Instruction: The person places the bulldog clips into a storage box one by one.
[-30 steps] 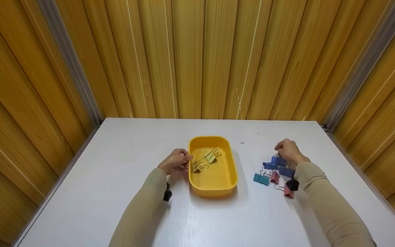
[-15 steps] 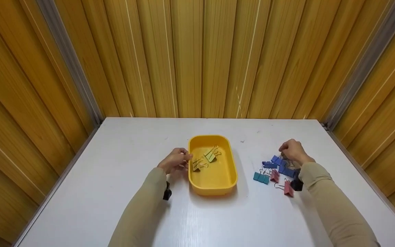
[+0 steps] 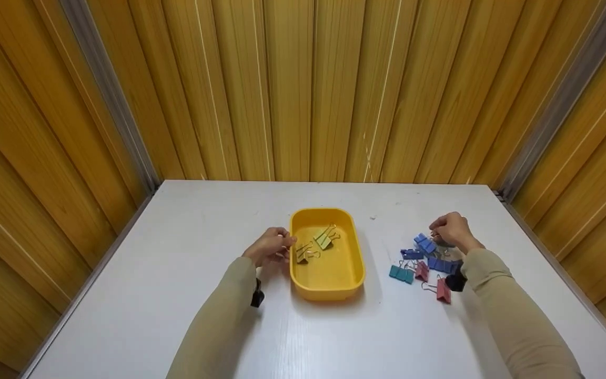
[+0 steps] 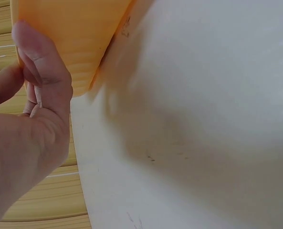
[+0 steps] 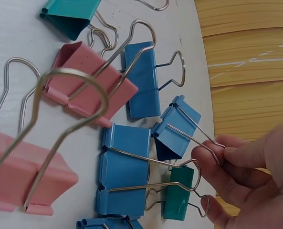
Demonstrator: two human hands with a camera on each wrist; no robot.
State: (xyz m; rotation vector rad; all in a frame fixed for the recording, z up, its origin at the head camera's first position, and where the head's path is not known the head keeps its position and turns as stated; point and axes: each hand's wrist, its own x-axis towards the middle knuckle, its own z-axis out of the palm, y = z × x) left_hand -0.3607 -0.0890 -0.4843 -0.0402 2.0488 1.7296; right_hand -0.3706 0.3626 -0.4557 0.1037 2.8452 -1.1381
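Note:
My left hand [image 3: 271, 246] pinches the left rim of a yellow plastic bin [image 3: 329, 276]; in the left wrist view, thumb and fingers [image 4: 38, 71] meet at its edge. Two yellowish binder clips [image 3: 325, 240] lie inside the bin. To the right, my right hand [image 3: 453, 230] is over a cluster of binder clips. It pinches a wire handle of a blue binder clip [image 5: 180, 128] between thumb and fingertips, and the clip's body is tilted. Just under those fingers lies a small green binder clip [image 5: 176, 193], with a larger blue binder clip [image 5: 124, 167] beside it.
Pink binder clips [image 3: 443, 290] and a teal binder clip [image 3: 401, 273] lie at the near side of the cluster. The white table [image 3: 303, 342] runs back to wood-patterned panel walls [image 3: 329, 95].
My right hand has shifted slightly right, and the blue binder clip at its fingertips has turned and come apart from the blue clips beside it. The left hand and bin have stayed put.

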